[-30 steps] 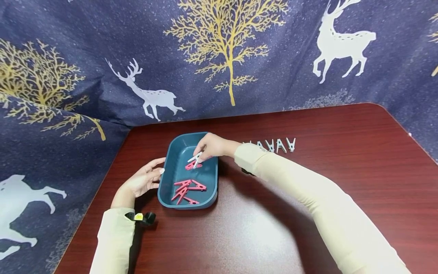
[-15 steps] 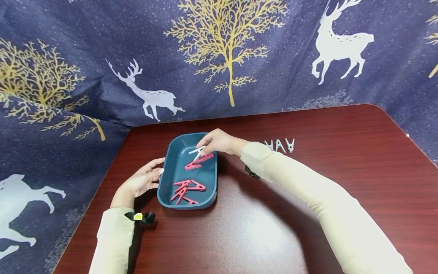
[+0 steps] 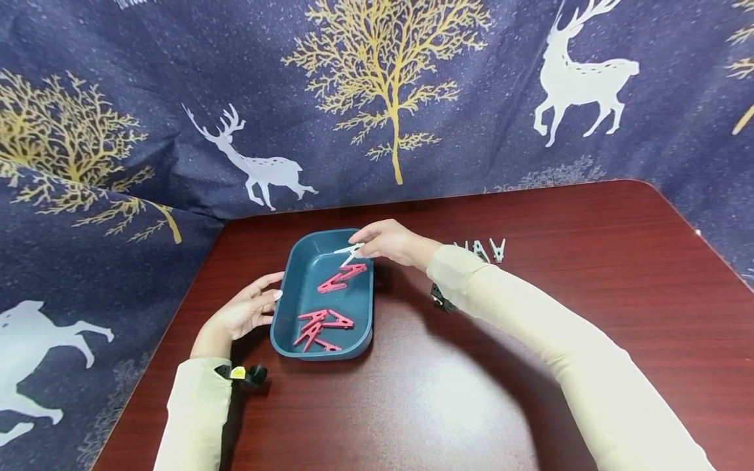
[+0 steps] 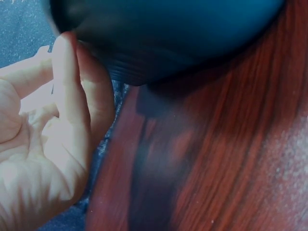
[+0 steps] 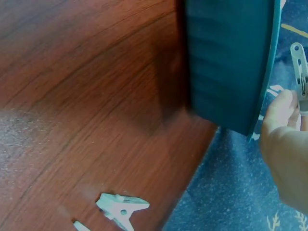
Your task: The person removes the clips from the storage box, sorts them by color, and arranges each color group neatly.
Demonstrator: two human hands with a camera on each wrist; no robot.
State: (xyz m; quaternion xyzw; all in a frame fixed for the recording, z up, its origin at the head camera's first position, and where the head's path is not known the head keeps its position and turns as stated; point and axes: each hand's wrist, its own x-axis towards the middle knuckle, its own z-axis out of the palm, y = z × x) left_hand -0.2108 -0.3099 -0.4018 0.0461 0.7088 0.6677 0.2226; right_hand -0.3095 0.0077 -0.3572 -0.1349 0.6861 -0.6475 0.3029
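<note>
Right hand (image 3: 391,242): grip grasping a white clothespin (image 3: 350,252), pinched at the fingertips, held above the far end of the teal tray (image 3: 287,297). Same clothespin seen at the upper right edge of the right wrist view (image 5: 301,77), clear of the tray rim (image 5: 267,72).

Directly below and toward the near side of that grip: two red clothespins (image 3: 340,277) lying on the tray floor. Further toward the near end of the tray: a cluster of red clothespins (image 3: 321,328), lying flat and overlapping.

To the right of the grip, past the sleeve: a row of white clothespins (image 3: 489,250) on the table (image 3: 589,294), partly hidden by the forearm. One of these visible in the right wrist view (image 5: 121,206), lying flat on the wood.

Left hand (image 3: 247,311): released, fingers straight, fingertips against the left outer wall of the tray. Confirmed in the left wrist view (image 4: 53,144): fingertips meeting the tray wall (image 4: 159,43), nothing held.

Behind the table: a dark blue cloth (image 3: 177,98) printed with white deer and golden trees.
</note>
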